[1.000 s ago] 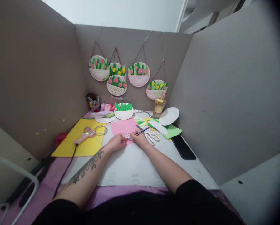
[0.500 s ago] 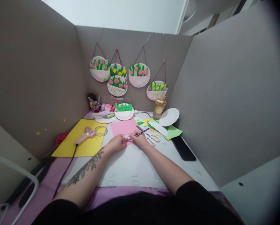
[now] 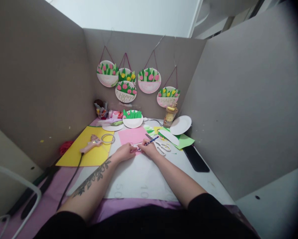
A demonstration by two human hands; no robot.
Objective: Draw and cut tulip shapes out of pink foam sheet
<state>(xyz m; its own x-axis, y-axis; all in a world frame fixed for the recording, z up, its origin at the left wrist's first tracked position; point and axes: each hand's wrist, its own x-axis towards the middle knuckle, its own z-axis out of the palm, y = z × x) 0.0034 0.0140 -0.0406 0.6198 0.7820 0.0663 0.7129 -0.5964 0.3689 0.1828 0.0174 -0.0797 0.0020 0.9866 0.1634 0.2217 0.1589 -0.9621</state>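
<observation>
"Pink paper shows beneath our fingertips: a small piece [image 3: 138, 153] on the white table cover [image 3: 129, 179], just nearer to us than the pink sheet [image 3: 132, 134]. Why do we keep both hands so close?"

"Probably so that one steadies while the other guides. Our right hand [image 3: 149, 148] is closed around the blue pencil [image 3: 153, 140], slanted as for writing, its lower end down by the left fingers."

"And our left hand [image 3: 126, 151]?"

"Its fingertips are gathered at the small piece. We can't tell whether they pinch it or only press it down."

"The scissors [image 3: 163, 147] lie just beside our right hand, handles toward our right, perhaps so we can pick them up easily."

"Likewise, we may have laid the glue gun [image 3: 91, 145] on the yellow sheet [image 3: 76, 156] so that it stays off the white cover. Its nozzle points away from us."

"What differs from a second ago?"

"Little. Our view has shifted slightly, so the hanging plates [image 3: 107, 79] sit a touch lower and farther right. The pencil's upper end has drawn slightly away from the scissors' handles; both hands remain at the same spot."
</observation>
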